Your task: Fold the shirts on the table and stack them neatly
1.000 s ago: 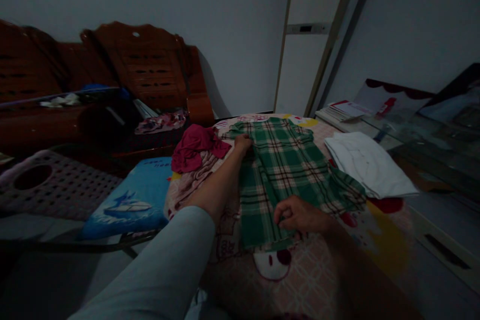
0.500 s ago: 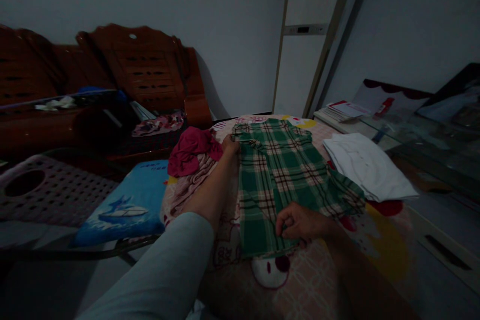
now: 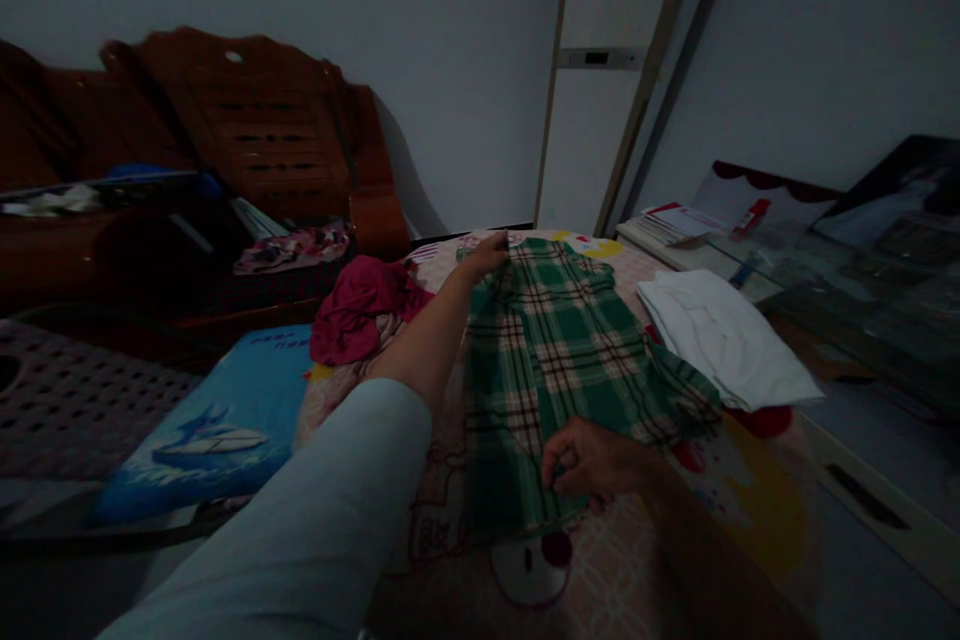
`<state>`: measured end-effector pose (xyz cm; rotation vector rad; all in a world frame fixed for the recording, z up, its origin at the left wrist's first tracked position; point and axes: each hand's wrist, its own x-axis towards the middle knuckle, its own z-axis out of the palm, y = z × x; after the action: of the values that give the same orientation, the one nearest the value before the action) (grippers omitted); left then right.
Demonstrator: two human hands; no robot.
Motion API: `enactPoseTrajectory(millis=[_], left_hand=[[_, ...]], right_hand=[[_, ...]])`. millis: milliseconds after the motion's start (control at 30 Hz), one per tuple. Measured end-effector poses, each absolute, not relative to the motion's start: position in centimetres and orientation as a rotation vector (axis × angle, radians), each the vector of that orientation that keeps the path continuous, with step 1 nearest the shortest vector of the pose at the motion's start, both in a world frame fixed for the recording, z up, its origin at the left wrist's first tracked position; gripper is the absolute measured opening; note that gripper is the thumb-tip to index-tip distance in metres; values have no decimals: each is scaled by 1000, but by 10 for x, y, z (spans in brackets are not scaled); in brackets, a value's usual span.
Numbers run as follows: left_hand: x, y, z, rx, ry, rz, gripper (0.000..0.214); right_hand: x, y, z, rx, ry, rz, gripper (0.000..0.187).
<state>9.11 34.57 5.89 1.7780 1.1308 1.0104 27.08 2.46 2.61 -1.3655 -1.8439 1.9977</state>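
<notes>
A green plaid shirt (image 3: 577,340) lies spread on a patterned cloth, one side folded inward lengthwise. My left hand (image 3: 487,257) reaches to its far left corner, fingers closed on the fabric there; the fingertips are partly hidden. Close to me, my right hand (image 3: 592,460) rests at the lower edge with fingers curled in a pinch on the shirt. To the right sits a folded white garment (image 3: 727,340). A crumpled magenta garment (image 3: 367,310) lies left of my left forearm.
The patterned cloth (image 3: 600,570) covers a rounded surface. A blue cushion (image 3: 225,420) lies on a chair to the left, with a carved wooden sofa (image 3: 262,130) behind. At right stands a glass-topped table (image 3: 847,270) with papers (image 3: 682,220) at its far end.
My left hand has moved farther away and slightly right along the shirt's far left edge, drawing fabric with it. My right hand stays at the lower edge. The view has shifted a little.
</notes>
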Motion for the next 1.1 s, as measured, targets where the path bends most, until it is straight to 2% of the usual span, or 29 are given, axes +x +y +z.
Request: enactPoseTrajectory(millis=[67, 133, 300, 400, 667, 800, 867, 967, 1100], left_hand=[[95, 347, 63, 1877, 1047, 1048, 71], [90, 342, 61, 1889, 1130, 1113, 70], [57, 316, 37, 1926, 1617, 1040, 38], [50, 306, 24, 1744, 1719, 909, 28], [99, 306, 28, 1493, 1255, 907, 42], [106, 305, 39, 1559, 1066, 1054, 50], [93, 304, 38, 1684, 1222, 1066, 50], [62, 299, 29, 1848, 1730, 895, 45], [35, 290, 13, 1883, 1963, 750, 47]], right_hand=[[271, 24, 26, -1374, -1843, 1999, 19], [271, 24, 27, -1384, -1843, 1991, 18], [273, 23, 30, -1374, -1811, 1939, 18], [275, 24, 28, -1378, -1804, 1910, 19], [275, 25, 20, -1364, -1794, 1969, 20], [273, 24, 24, -1390, -1806, 1955, 20], [274, 24, 23, -1377, -1828, 1942, 22], [280, 24, 21, -1394, -1874, 1845, 20], [290, 23, 30, -1466, -2048, 1457, 7]])
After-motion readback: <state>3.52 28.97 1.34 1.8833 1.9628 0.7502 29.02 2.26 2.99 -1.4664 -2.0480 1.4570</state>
